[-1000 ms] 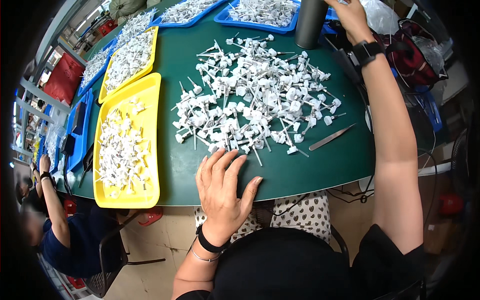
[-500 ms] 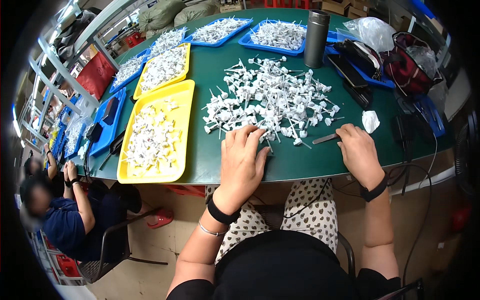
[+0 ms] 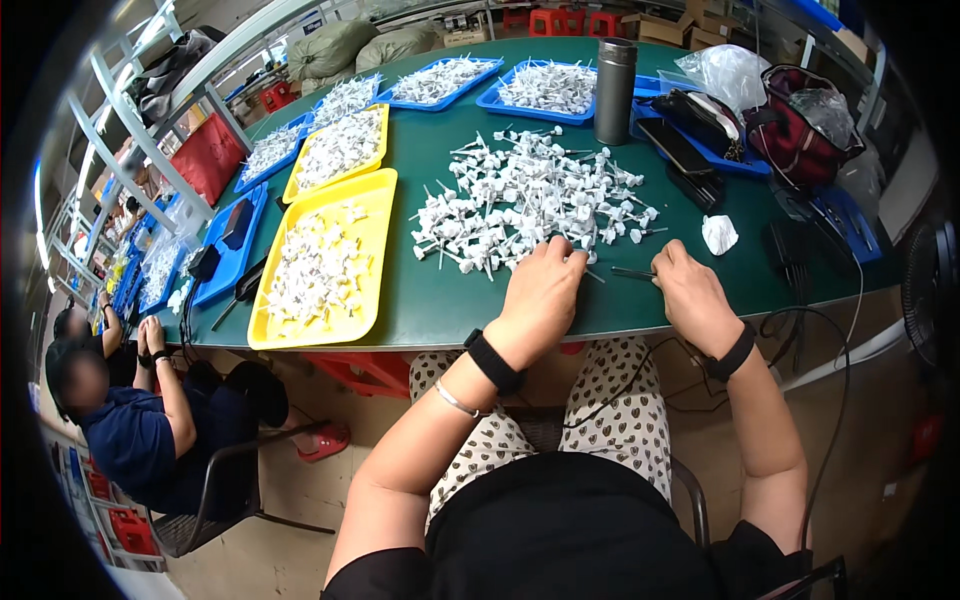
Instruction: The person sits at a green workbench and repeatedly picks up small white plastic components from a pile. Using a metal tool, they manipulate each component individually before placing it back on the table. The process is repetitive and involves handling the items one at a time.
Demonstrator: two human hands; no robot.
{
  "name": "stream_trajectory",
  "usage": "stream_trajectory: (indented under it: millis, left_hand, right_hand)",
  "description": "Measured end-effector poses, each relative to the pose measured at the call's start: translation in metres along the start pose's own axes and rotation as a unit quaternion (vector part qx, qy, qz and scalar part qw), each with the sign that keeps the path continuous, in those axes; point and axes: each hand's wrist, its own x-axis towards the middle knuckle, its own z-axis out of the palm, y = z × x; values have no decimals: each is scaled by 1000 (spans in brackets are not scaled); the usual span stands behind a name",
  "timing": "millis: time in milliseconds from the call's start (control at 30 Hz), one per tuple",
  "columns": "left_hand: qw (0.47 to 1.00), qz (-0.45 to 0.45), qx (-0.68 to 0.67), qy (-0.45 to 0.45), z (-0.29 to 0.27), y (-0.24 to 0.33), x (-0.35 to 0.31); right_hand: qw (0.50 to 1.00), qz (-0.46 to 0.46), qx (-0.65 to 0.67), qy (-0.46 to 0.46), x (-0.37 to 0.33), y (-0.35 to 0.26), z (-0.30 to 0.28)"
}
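A loose heap of small white plastic parts with thin pins (image 3: 535, 195) lies on the green table in front of me. At its near edge is my left hand (image 3: 543, 295), fingers drawn together; whatever is between the fingertips is hidden. To the right, my right hand (image 3: 695, 300) is closed on a slim, flat metal tool (image 3: 632, 273), whose free end points left toward the heap. A yellow tray (image 3: 385, 215) to the left holds more small white parts.
Another yellow tray (image 3: 383, 125) and several blue trays of parts, one a blue tray (image 3: 490, 100), stand farther back. A grey flask (image 3: 615, 90), crumpled white tissue (image 3: 719, 234), phone (image 3: 672, 143) and dark red bag (image 3: 805, 130) are at right. A seated person (image 3: 150, 430) is at left.
My left hand has moved right along the heap's near edge, and its fingers have drawn together. My right hand has shifted slightly; the metal tool now shows its narrow edge. The view has tilted a little.
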Motion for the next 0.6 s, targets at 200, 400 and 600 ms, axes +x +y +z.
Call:
stream_trajectory:
  millis: [200, 400, 600]
  left_hand:
    - [999, -12, 38, -33, 6, 1, 12]
    - [997, 20, 64, 23, 2, -1, 7]
    - [983, 17, -114, 146, -13, 11, 1]
  right_hand:
    - [941, 141, 302, 65, -17, -7, -28]
    - [624, 159, 757, 111, -39, -42, -48]
    - [240, 75, 966, 63, -55, -79, -20]
